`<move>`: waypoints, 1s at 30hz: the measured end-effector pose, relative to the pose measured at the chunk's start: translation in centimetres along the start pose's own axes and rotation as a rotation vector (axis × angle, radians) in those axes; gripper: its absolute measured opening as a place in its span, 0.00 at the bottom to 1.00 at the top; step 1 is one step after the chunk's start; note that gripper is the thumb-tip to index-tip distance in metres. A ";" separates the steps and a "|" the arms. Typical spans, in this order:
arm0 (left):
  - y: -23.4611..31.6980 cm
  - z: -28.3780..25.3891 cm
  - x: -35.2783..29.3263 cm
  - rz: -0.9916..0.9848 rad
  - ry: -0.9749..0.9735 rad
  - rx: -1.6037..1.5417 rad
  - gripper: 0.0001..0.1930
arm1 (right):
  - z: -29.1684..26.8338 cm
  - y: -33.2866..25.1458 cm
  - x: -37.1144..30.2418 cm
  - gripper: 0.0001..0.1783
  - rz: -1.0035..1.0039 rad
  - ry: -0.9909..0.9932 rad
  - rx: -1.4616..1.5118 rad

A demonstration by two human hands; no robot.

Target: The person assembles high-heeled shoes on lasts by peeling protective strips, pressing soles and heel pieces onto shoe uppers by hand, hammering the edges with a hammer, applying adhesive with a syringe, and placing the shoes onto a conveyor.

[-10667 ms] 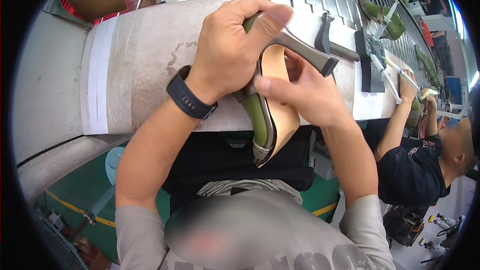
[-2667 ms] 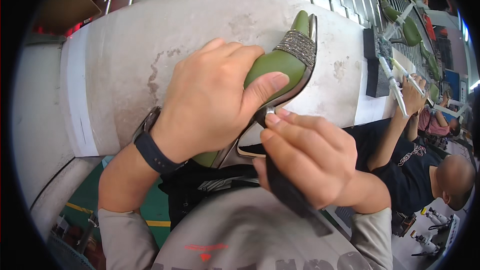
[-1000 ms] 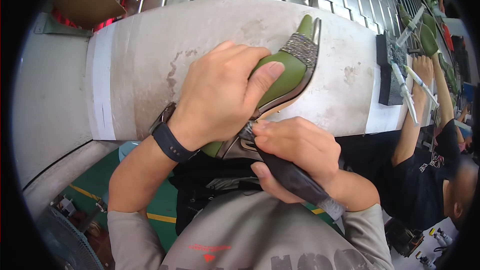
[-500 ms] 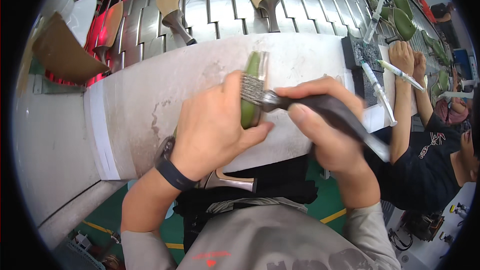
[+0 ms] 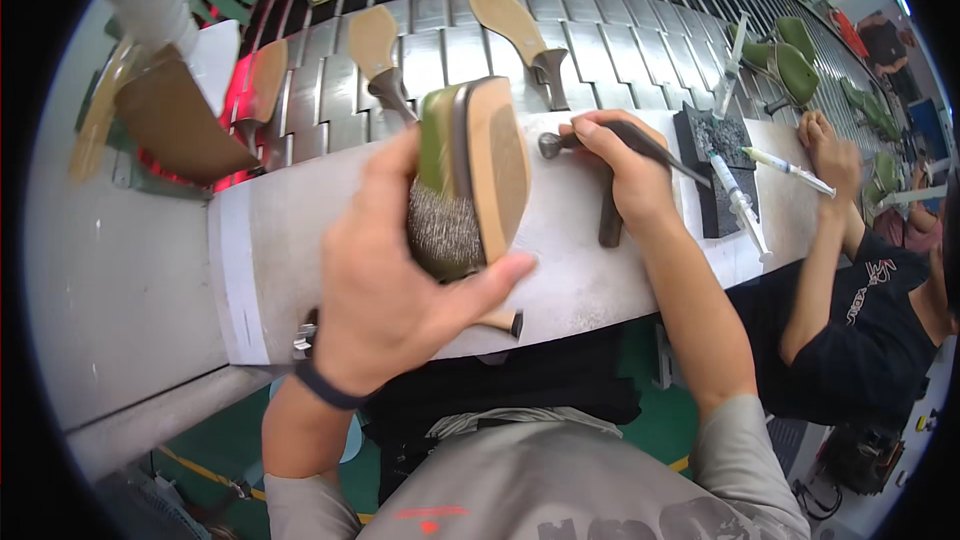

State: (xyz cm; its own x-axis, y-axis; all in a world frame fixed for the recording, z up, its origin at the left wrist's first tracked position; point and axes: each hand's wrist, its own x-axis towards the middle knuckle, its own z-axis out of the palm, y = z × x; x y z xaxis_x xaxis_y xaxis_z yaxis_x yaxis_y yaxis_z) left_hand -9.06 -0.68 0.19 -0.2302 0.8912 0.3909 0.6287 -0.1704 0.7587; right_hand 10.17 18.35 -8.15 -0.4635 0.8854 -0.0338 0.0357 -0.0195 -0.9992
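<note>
My left hand (image 5: 375, 265) wraps round a heeled shoe (image 5: 500, 165), raised above the pale bench and tilted so that its tan sole faces right. Its green upper and glittery strap show beside my fingers, and the heel tip pokes out below my thumb. To the right of the shoe, my right hand (image 5: 632, 175) grips a hammer (image 5: 560, 143) around its dark metal head. The round striking face points left toward the shoe, apart from it, and the brown handle hangs down below my fingers.
On the slatted metal conveyor (image 5: 440, 40) lie several tan soles with heels (image 5: 512, 25). Right of my hand, a black block (image 5: 710, 190) stands near syringes (image 5: 738, 195). A co-worker's hand (image 5: 830, 155) rests farther right. A brown curved panel (image 5: 180, 115) stands at left.
The shoe has turned from showing its narrow front edge to showing its sole, and sits closer and higher. My right hand has drawn the hammer face away from it.
</note>
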 end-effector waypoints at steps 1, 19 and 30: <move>1.8 -1.4 0.3 -0.004 -0.003 -0.236 0.47 | 0.2 -0.2 -1.0 0.13 -0.014 0.015 -0.009; 5.8 0.9 -3.0 0.230 0.006 -0.131 0.41 | 0.5 -17.4 -15.5 0.22 -0.540 -0.524 -0.131; 5.6 1.6 -6.7 0.503 0.065 -0.043 0.36 | 1.4 -19.2 -16.1 0.27 -0.059 -0.357 -0.048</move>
State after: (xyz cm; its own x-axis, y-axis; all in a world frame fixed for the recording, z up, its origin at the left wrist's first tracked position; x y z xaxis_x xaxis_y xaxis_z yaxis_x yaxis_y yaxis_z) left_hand -2.80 -6.89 0.95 0.0470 0.6666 0.7439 0.6426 -0.5904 0.4884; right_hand 15.69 3.79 11.50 -0.7456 0.6663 0.0096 0.0371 0.0559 -0.9977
